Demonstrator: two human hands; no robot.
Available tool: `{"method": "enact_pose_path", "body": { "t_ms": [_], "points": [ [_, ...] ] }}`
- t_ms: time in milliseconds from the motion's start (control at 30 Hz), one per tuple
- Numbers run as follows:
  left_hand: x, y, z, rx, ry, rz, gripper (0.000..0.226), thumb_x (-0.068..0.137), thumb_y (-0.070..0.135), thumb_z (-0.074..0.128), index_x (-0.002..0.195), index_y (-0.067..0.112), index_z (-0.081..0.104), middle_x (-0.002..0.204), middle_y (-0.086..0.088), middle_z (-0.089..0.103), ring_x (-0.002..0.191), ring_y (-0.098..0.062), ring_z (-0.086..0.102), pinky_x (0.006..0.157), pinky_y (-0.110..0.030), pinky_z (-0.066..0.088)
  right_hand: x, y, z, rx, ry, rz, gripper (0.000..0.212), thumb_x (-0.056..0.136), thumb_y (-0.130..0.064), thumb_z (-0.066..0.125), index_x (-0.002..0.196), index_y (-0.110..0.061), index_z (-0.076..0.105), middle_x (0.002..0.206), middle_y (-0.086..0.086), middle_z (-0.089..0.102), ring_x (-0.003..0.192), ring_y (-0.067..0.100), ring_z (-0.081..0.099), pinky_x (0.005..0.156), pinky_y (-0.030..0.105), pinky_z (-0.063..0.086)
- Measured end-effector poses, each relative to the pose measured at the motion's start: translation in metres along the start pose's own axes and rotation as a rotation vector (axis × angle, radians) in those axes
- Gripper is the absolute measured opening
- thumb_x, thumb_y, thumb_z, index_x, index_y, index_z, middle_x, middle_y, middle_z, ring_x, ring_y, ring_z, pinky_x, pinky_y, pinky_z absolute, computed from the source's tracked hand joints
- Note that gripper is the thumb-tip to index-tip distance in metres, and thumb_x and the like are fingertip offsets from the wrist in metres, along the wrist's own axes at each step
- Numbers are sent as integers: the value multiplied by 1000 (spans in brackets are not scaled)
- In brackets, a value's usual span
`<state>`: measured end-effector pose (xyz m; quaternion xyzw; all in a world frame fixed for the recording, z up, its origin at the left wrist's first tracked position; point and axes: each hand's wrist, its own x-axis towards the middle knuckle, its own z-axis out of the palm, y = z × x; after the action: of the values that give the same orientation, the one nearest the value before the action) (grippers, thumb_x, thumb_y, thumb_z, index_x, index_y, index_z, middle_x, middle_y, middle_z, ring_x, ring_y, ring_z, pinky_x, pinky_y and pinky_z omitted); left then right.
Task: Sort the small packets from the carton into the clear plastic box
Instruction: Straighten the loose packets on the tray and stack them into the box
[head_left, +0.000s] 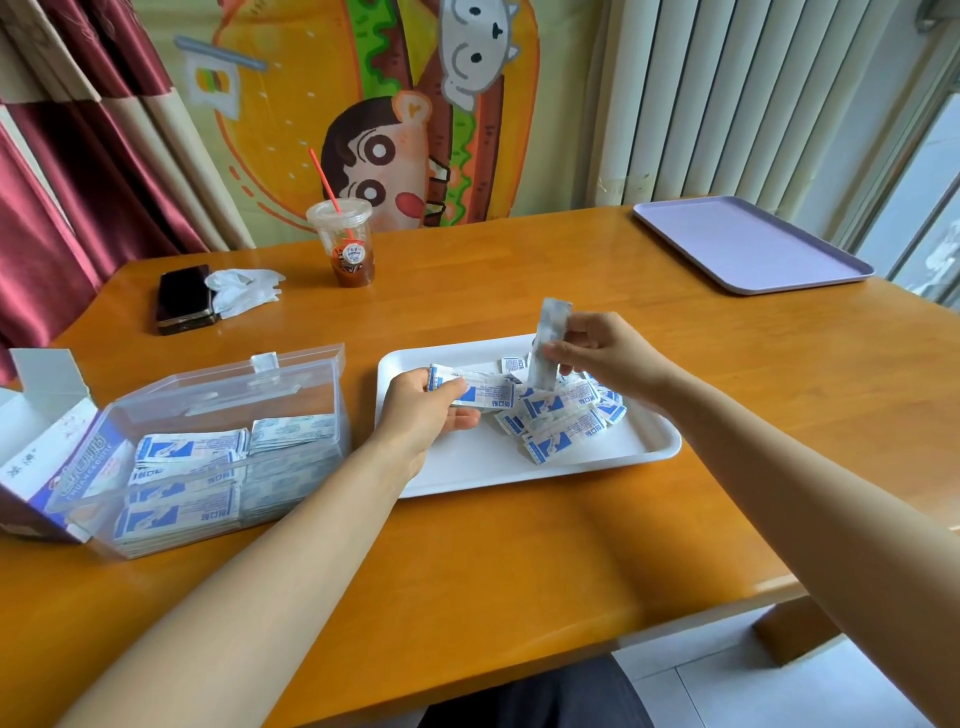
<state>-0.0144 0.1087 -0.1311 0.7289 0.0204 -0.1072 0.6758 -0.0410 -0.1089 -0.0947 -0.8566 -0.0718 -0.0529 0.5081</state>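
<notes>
Left of the left hand, one open carton (47, 467) stands just beside one clear plastic box (218, 384), which holds stacked packets (187, 467) too overlapped to count. The left hand (426, 415) grips a thin stack of packets (488, 395) over one white tray (519, 467). Between the two hands lies one loose heap of packets (561, 421). The right hand (602, 353) pinches a single packet (551, 332) upright above the heap.

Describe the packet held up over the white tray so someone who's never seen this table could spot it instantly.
On the wooden table, find the white tray in the middle with its heap of blue-and-white packets. Just above that heap, the right hand pinches one packet. It alone stands upright and shows a greyish face, while the rest lie flat.
</notes>
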Motion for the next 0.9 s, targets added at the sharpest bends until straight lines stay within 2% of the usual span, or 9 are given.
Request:
{"method": "enact_pose_path", "body": {
  "t_ms": [133, 200, 267, 400, 533, 600, 733, 800, 900],
  "points": [
    [-3, 1, 0, 45, -46, 18, 8, 95, 8, 57, 88, 10, 61, 86, -8, 71, 57, -16, 68, 65, -25, 59, 1, 6, 0, -56, -112, 16, 16, 90, -17, 64, 97, -2, 66, 92, 17, 71, 78, 15, 64, 73, 35, 49],
    [-4, 2, -1, 60, -44, 30, 9, 94, 6, 56, 88, 9, 60, 86, -8, 71, 56, -16, 68, 60, -23, 58, 1, 9, -3, -203, -108, 26, 9, 89, -23, 64, 84, -16, 67, 81, 6, 71, 72, 15, 63, 66, 35, 47],
    [-4, 2, -3, 71, -23, 32, 8, 95, 5, 55, 89, 8, 60, 87, -10, 71, 56, -16, 68, 59, -23, 58, 2, 12, -7, -396, -40, 15, 15, 89, -25, 63, 74, -24, 63, 73, 0, 67, 65, 17, 58, 58, 30, 42],
    [-4, 3, -7, 80, 5, 31, 7, 95, 5, 54, 91, 7, 59, 88, -12, 71, 58, -18, 68, 58, -23, 57, 12, 21, -9, -466, 42, 12, 11, 90, -20, 62, 95, -17, 71, 81, 7, 67, 63, 15, 53, 60, 28, 39],
    [-6, 4, -7, 75, 2, 32, 8, 96, 3, 53, 93, 9, 56, 90, -15, 70, 56, -17, 68, 57, -22, 57, 17, 26, 1, -456, 131, -6, 49, 86, -19, 68, 133, -20, 52, 109, 0, 55, 84, 12, 56, 78, 24, 43],
    [-7, 3, -8, 78, 2, 33, 9, 96, 2, 52, 98, 10, 55, 95, -16, 69, 58, -19, 68, 57, -24, 57, 14, 24, 1, -482, 133, -57, 46, 83, -21, 72, 126, -20, 56, 114, 2, 52, 92, 14, 55, 81, 23, 43],
    [-8, 3, -8, 98, 0, 46, 16, 95, 0, 51, 108, 9, 53, 102, -18, 66, 61, -23, 68, 55, -23, 57, -4, 8, -6, -528, -242, -75, 20, 77, -27, 78, 94, -26, 68, 100, -4, 54, 85, 6, 53, 72, 10, 42],
    [-9, 3, -7, 106, 0, 55, 16, 95, -1, 51, 107, 10, 54, 103, -18, 66, 62, -24, 68, 54, -22, 56, -11, 8, -6, -599, -377, -41, 25, 74, -29, 80, 95, -26, 68, 100, -6, 50, 88, 4, 51, 76, 13, 43],
    [-11, 3, -4, 110, -5, 56, 16, 95, -1, 50, 107, 9, 54, 103, -18, 66, 62, -24, 67, 55, -22, 57, -14, 12, -2, -692, -408, -47, 32, 72, -34, 81, 100, -29, 68, 105, -4, 49, 96, 8, 50, 86, 22, 44]
  ]
}}
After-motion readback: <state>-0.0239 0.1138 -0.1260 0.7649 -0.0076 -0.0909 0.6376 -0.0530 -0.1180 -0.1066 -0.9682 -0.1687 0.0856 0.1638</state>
